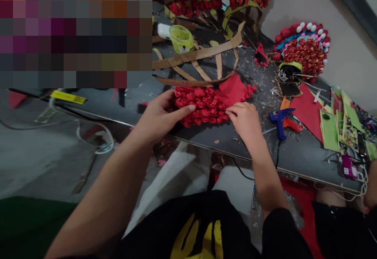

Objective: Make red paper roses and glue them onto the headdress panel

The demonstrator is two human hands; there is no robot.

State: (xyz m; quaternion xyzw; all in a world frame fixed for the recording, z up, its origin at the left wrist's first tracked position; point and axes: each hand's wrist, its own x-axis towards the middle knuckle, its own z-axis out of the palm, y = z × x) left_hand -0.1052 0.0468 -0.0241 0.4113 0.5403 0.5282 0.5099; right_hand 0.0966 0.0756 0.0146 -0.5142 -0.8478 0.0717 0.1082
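A strip covered in crumpled red paper rosettes (203, 104) lies on the dark table near its front edge. My left hand (160, 113) grips its left end, thumb on top and fingers behind it. At the strip's right part, my right hand (244, 119) has thumb and forefinger pinched together against the rosettes; whether a small piece sits between them is hidden. A bare red paper patch (234, 90) shows at the strip's upper right. Just behind it lies a curved cardboard frame (203, 55) with cross strips.
A blue glue gun (280, 121) rests right of my right hand, its cord hanging over the edge. Beyond are red paper sheets (309, 112), a yellow-green tape roll (181, 39), a decorated red headpiece (304, 51) and a purple device (349, 167). Another person's legs show at far right.
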